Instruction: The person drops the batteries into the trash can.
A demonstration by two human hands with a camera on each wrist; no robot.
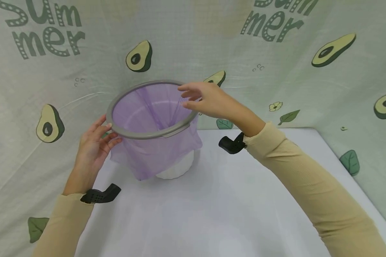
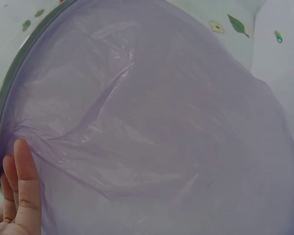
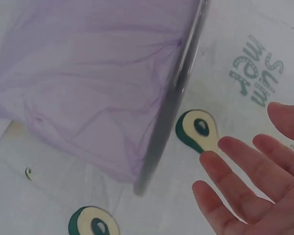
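A white trash can (image 1: 177, 168) is lined with a thin purple trash bag (image 1: 157, 151), whose edge drapes over the outside. A grey ring (image 1: 138, 136) circles the mouth on top of the bag. At the ring's left side my left hand (image 1: 94, 142) grips the rim, with fingers (image 2: 27, 171) under it against the draped bag in the left wrist view. Over the right side of the mouth, my right hand (image 1: 210, 100) has its fingers spread loosely and holds nothing. In the right wrist view its fingers (image 3: 245, 169) are apart from the ring (image 3: 169, 107).
The can stands on a white table (image 1: 212, 214), near its back edge. Behind and beside it hangs a pale cloth (image 1: 177, 46) printed with avocados, leaves and lettering. Each wrist wears a black camera mount, the right one (image 1: 232, 144) close to the can.
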